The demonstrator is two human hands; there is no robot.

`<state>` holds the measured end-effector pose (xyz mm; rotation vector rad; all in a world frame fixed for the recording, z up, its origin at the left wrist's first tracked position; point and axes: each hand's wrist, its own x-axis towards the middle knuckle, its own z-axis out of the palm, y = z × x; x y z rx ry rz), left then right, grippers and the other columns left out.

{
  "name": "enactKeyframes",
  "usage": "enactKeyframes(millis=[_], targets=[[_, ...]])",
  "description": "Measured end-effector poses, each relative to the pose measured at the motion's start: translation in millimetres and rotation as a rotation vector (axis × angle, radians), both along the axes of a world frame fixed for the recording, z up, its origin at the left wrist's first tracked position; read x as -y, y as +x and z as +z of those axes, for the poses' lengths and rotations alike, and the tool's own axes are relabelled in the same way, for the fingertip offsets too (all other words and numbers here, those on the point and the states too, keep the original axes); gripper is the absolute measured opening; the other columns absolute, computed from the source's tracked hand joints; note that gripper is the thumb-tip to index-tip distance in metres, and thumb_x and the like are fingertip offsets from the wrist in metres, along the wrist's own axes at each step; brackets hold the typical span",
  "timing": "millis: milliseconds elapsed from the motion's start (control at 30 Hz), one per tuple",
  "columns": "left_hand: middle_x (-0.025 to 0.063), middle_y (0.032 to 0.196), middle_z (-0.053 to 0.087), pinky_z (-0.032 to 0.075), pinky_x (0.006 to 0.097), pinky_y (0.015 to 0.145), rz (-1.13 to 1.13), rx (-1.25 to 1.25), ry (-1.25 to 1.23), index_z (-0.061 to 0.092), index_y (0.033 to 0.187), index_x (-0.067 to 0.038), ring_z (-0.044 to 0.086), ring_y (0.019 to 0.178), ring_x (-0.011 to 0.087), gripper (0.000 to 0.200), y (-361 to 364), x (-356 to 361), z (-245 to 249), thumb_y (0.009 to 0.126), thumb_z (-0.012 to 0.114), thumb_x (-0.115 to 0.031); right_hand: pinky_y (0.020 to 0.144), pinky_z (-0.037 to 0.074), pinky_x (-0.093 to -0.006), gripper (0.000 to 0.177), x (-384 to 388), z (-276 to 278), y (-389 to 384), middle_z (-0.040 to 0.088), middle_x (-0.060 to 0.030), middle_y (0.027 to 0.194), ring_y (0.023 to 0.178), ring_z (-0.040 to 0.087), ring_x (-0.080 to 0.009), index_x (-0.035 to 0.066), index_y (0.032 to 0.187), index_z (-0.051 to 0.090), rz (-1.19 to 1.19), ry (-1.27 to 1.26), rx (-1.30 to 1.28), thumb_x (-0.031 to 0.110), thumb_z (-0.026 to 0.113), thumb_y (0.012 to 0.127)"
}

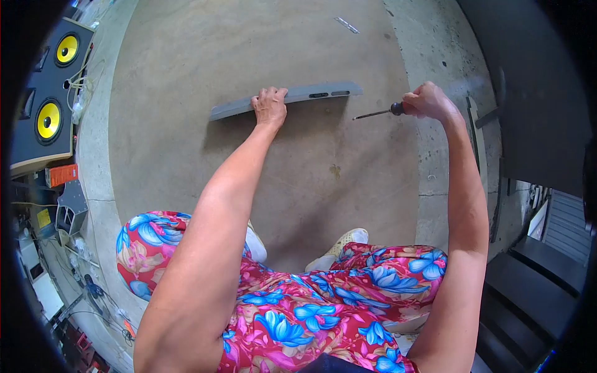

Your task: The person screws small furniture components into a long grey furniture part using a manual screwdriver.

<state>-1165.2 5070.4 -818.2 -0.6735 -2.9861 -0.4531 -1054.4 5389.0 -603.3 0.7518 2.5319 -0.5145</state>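
Observation:
A long grey plastic panel (311, 94) with two dark slots near its right end lies on the concrete floor (186, 50). My left hand (270, 105) grips the panel near its middle, fingers curled over the far edge. My right hand (426, 101) is closed around the dark handle of a screwdriver (376, 114). The metal shaft points left toward the panel's right end, and its tip stops a little short of it, below the slots.
A speaker cabinet (50, 93) with two yellow cones stands at the left, with cables and small boxes beside it. Dark panels and furniture (535, 93) fill the right side. My legs in red floral trousers (298, 304) are folded below.

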Motion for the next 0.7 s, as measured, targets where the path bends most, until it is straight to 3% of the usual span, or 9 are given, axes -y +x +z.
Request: enactKeyframes(millis=[267,533,700], targets=[[0.0054,0.104,0.062,0.041,0.0455,0.091,-0.024,0.003,0.006,0.067,0.11,-0.021,0.055,0.105,0.026,0.033,-1.5,4.3,-1.0,0.08,0.057,-0.009,0.057,0.049,-0.0307,0.029,-1.0,0.5,3.3,0.063,-0.0075,0.058,0.054,0.061,-0.0161,0.005,0.066,0.07,0.052,-0.034,-0.006,0.027,0.057,0.078],[0.0059,0.104,0.063,0.042,0.0449,0.09,-0.024,0.048,-0.009,0.067,0.109,-0.023,0.055,0.106,0.0274,0.033,-4.2,6.7,8.9,0.078,0.061,-0.015,0.053,0.044,-0.0294,0.034,2.7,5.2,3.3,0.058,-0.0044,0.056,0.053,0.056,-0.0137,0.002,0.06,0.062,0.045,-0.046,-0.021,0.03,0.058,0.079],[0.0101,0.104,0.066,0.045,0.0451,0.089,-0.091,0.365,-0.05,0.065,0.113,-0.017,0.06,0.102,0.03,0.033,-14.8,11.7,41.7,0.08,0.063,-0.019,0.053,0.045,-0.0299,0.034,1.4,-4.3,0.5,0.057,-0.0045,0.055,0.053,0.056,-0.0133,0.002,0.059,0.061,0.045,-0.069,-0.053,0.028,0.058,0.081]])
